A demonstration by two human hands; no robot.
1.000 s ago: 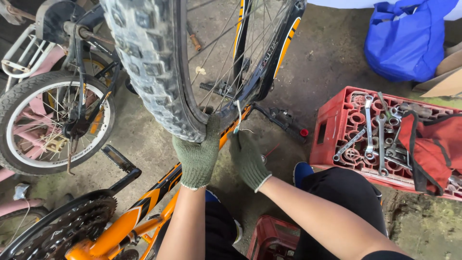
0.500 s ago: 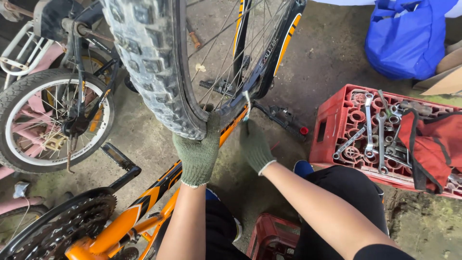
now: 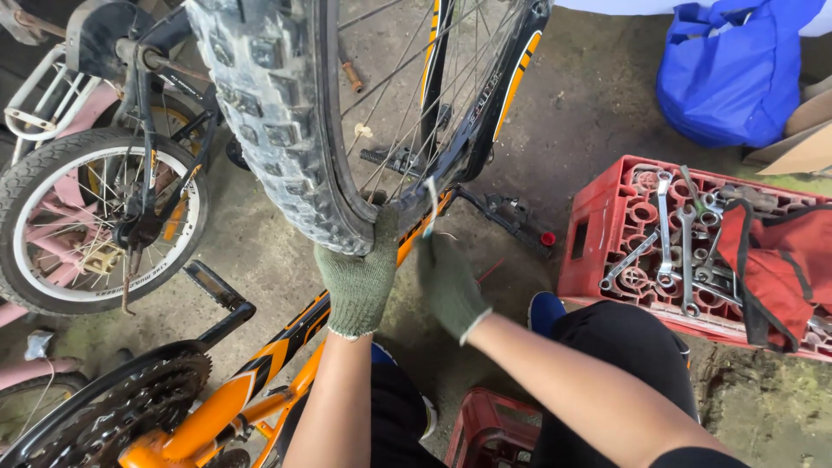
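Right hand climbs to the rim with the lever

We note our right hand in its green knit glove (image 3: 451,286) has risen from beside the left glove toward the knobby black bicycle tyre (image 3: 277,130), and the thin pale metal lever (image 3: 431,206) it pinches now stands upright against the rim, higher than a second ago.

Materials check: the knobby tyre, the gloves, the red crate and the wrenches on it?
Knobby black tyre: looks like matte rubber, with moulded tread blocks. Green gloves on the left hand and right hand: knitted fabric, ribbed cuffs, likely cotton. Red crate: apparently moulded plastic, with a grid of round cells. Silver wrenches: bright metal, probably plated steel.
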